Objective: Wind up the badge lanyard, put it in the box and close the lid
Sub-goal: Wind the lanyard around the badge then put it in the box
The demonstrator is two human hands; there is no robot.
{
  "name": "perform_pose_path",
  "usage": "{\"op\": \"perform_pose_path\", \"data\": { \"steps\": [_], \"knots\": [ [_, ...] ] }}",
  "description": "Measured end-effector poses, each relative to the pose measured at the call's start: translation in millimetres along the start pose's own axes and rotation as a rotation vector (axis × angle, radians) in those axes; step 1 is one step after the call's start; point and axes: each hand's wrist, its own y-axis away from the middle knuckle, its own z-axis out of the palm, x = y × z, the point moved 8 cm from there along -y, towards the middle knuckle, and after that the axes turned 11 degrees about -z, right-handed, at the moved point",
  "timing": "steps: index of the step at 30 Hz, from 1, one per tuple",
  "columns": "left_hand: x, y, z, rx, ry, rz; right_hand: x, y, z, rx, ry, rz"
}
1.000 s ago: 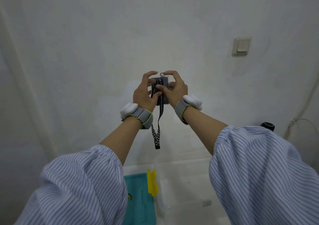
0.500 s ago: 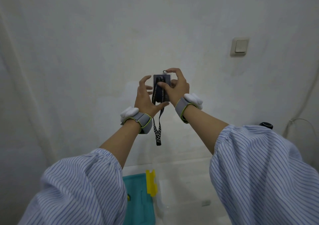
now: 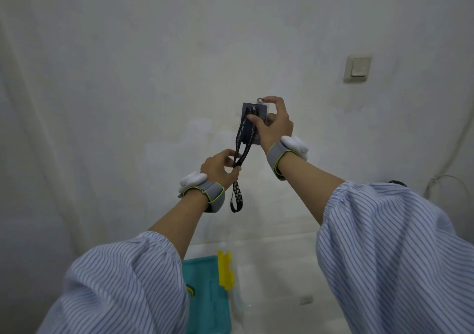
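Two bare hands hold a badge and its lanyard up in front of a pale wall, at the centre of the frame.

The right hand (image 3: 272,126), raised just right of centre with the arm stretched forward, grips the dark badge (image 3: 252,120) upright, thumb pressing the strap against its face and a fingertip at its top edge. The left hand (image 3: 219,168), lower and to the left, pinches the black lanyard (image 3: 239,146) between thumb and fingers, so the strap runs slanting from the badge down to it, and a short loop hangs below. Both wrists wear grey bands with white pads, and striped sleeves fill the lower corners. At the bottom centre lie a clear box (image 3: 272,295) with a yellow latch (image 3: 225,269), and a teal lid (image 3: 205,290) just beside it.
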Motion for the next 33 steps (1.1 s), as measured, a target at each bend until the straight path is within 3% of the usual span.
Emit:
{"op": "perform_pose_path", "data": {
  "steps": [4, 12, 17, 27, 33],
  "knots": [
    [3.3, 5.7, -1.8, 0.020, 0.020, 0.033, 3.6, 1.6, -3.4, 0.016, 0.007, 0.022],
    [22.8, 15.0, -25.5, 0.283, 0.043, 0.279, 12.0, 3.1, -7.8, 0.029, 0.024, 0.051],
    [29.9, 14.0, -35.9, 0.379, 0.151, 0.309, 18.6, 8.3, -4.3, 0.003, 0.045, 0.068],
    [31.9, -5.3, -37.9, 0.300, 0.316, 0.047, 24.7, 18.0, 9.6, -0.078, -0.022, 0.113],
    [32.4, -16.5, -28.1, 0.226, 0.323, 0.007, 16.7, 19.4, 18.9, -0.144, -0.074, 0.113]
  ]
}}
